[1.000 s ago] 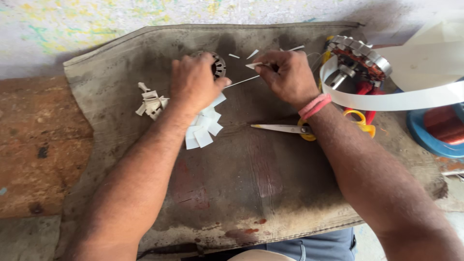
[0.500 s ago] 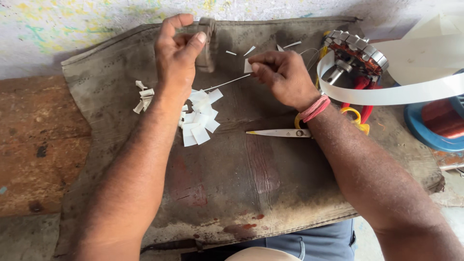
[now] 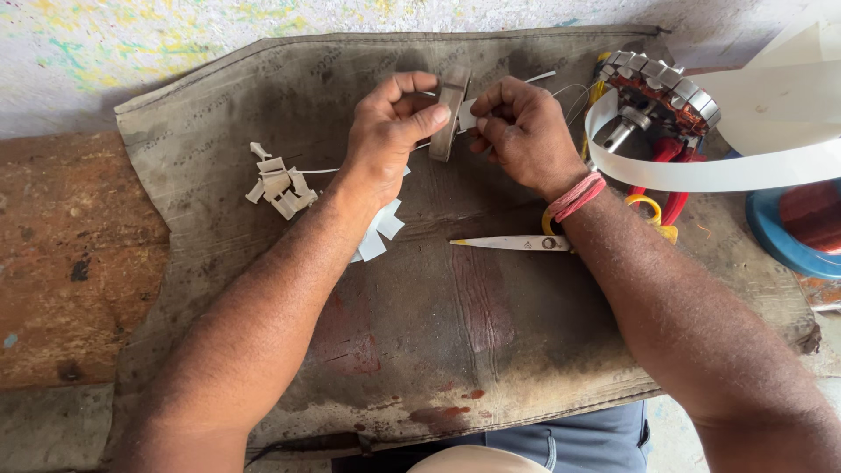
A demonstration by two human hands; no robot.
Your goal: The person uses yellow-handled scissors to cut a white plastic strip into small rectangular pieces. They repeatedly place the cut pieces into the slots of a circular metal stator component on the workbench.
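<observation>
My left hand [image 3: 385, 131] holds a small ring-shaped stator core [image 3: 450, 109] edge-on, thumb and fingers closed on its rim, lifted above the far middle of the worn grey mat [image 3: 420, 350]. My right hand [image 3: 524, 131] is just right of the core, fingertips pinched on a small white paper slip [image 3: 468, 112] that touches the core's right face. A thin white strip [image 3: 539, 78] runs off to the far right from behind this hand.

On the mat: a pile of folded white paper pieces [image 3: 279, 186] at left, more cut white pieces [image 3: 378, 235] partly under my left forearm. Scissors with yellow handles [image 3: 526, 242] lie near my right wrist, blades pointing left. A red band [image 3: 574, 197] sits on that wrist.

At far right: a larger wound stator [image 3: 661, 88] with copper coils, red-handled pliers [image 3: 666, 180] just near of it, a wide white strip of insulation paper [image 3: 727, 173] curving across them. A blue spool of copper wire [image 3: 802, 228] sits at the right edge. The mat lies on a rough brown tabletop [image 3: 61, 263].
</observation>
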